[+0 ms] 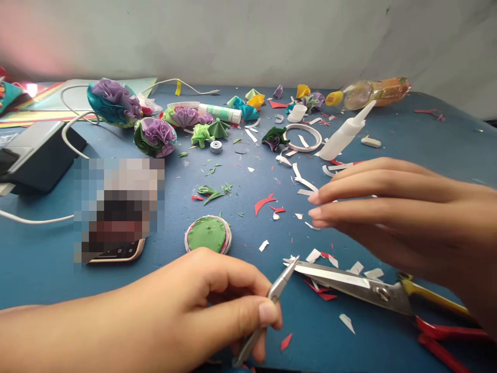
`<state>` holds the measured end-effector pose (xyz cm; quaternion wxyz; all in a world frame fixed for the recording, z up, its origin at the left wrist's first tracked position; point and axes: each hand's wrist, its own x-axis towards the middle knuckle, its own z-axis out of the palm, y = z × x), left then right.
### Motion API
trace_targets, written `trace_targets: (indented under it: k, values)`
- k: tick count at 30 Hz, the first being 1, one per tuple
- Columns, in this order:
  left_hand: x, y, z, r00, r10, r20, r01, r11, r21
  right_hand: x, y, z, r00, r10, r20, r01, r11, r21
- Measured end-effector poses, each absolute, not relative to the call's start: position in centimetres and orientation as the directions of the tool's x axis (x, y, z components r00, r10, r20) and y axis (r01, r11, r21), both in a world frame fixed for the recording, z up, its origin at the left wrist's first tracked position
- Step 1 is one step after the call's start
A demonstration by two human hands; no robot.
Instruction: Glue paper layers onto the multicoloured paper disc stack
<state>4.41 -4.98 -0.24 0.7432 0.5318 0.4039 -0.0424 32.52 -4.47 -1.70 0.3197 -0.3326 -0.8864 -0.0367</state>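
The slim metal tool [280,284] lies between the left hand's [209,300] thumb and fingers, its narrow tip pointing away and slightly right. It is silvery, tapering, and tilted; its tip overlaps the tips of the scissors [361,287] in view, contact unclear. The right hand [399,207] is open, fingers extended close together, above the surface [39,264]. A green disc [207,234] sits just beyond the left hand.

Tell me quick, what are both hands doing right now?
Left hand: closed, pinching a small metal tool.
Right hand: open, fingers stretched out, nothing seen in it.
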Motion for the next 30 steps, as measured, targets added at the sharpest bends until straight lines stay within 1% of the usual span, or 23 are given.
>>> trace_targets:
  k: [1, 3, 6, 9, 13, 17, 20, 26, 28, 30]
  values:
    - [4.5, -4.9, -0.2, 0.670, 0.369, -0.644, 0.494, 0.425, 0.758, 32.3, -4.3, -1.7, -0.600, 0.543, 0.588, 0.583, 0.800, -0.143]
    - [4.7, -4.7, 0.1, 0.671, 0.358, -0.649, 0.512, 0.411, 0.755, 31.8, -4.1, -1.7, -0.632, 0.529, 0.567, 0.517, 0.832, -0.200]
    - [5.1, -4.5, 0.7, 0.644, 0.364, -0.673, 0.563, 0.370, 0.739, 31.3, -4.2, -1.6, -0.628, 0.554, 0.546, 0.459, 0.831, -0.315]
    - [5.2, -4.5, 0.8, 0.628, 0.372, -0.683, 0.586, 0.352, 0.730, 31.2, -4.5, -1.5, -0.571, 0.610, 0.549, 0.454, 0.792, -0.408]
    - [5.0, -4.8, 0.5, 0.688, 0.385, -0.615, 0.501, 0.360, 0.787, 30.8, -4.9, -1.8, -0.454, 0.688, 0.566, 0.425, 0.726, -0.541]
    - [5.0, -4.8, 0.5, 0.712, 0.419, -0.563, 0.463, 0.322, 0.825, 30.5, -4.6, -2.2, -0.434, 0.712, 0.551, 0.352, 0.698, -0.624]
    - [5.0, -4.7, 0.6, 0.708, 0.424, -0.564, 0.468, 0.316, 0.825, 30.4, -4.4, -2.3, -0.449, 0.715, 0.536, 0.313, 0.688, -0.655]
    - [5.0, -4.7, 0.7, 0.712, 0.416, -0.566, 0.487, 0.289, 0.824, 30.6, -4.5, -2.1, -0.433, 0.788, 0.438, 0.370, 0.598, -0.711]
    - [5.0, -4.7, 0.7, 0.702, 0.415, -0.578, 0.498, 0.293, 0.816, 30.6, -4.5, -2.3, -0.433, 0.783, 0.446, 0.363, 0.604, -0.710]
    - [4.9, -4.7, 0.7, 0.700, 0.414, -0.582, 0.500, 0.297, 0.813, 30.6, -4.3, -2.9, -0.397, 0.769, 0.501, 0.344, 0.631, -0.695]
